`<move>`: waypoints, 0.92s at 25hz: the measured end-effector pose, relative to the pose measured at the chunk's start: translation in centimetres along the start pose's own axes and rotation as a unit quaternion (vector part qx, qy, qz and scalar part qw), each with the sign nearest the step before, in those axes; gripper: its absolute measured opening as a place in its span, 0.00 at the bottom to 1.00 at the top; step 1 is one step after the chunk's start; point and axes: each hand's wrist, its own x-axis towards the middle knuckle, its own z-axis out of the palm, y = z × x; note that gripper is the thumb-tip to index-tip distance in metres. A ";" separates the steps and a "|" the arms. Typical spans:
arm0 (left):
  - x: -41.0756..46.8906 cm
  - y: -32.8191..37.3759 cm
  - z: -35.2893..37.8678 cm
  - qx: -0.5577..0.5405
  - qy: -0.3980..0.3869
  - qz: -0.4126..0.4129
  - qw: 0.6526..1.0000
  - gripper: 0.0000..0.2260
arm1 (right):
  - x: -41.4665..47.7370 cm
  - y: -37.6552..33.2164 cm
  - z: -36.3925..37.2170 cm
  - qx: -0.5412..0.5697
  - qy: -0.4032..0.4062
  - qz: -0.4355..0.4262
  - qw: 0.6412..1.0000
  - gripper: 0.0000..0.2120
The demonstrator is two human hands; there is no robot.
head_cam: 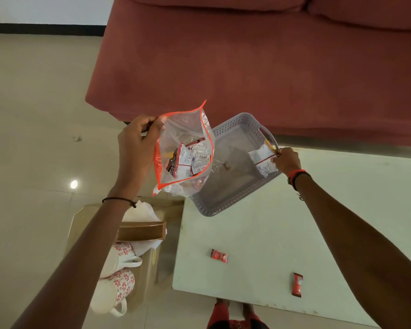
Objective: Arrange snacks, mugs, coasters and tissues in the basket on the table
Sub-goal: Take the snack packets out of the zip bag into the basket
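Two hands work: left (138,141) pinches the bag (183,150) rim; right (286,160) pinches a packet (262,161) in the basket (226,131) at the table (271,245) corner.

Print on the snack packets (188,160) inside the clear zip bag (183,148) is way too small to read. The bag covers the near-left corner of the grey basket (226,205). The left forearm (81,245) hides part of the brown box (141,231) and the flowery mugs (119,271). The right hand (286,160) covers one edge of the white packet (262,161). Sofa (247,55) is cut off at the top and right edges.
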 end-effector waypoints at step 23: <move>-4.5 2.4 2.1 0.006 0.021 -0.026 0.999 0.12 | -11.7 -14.4 -11.8 0.191 0.032 -0.413 0.890 0.09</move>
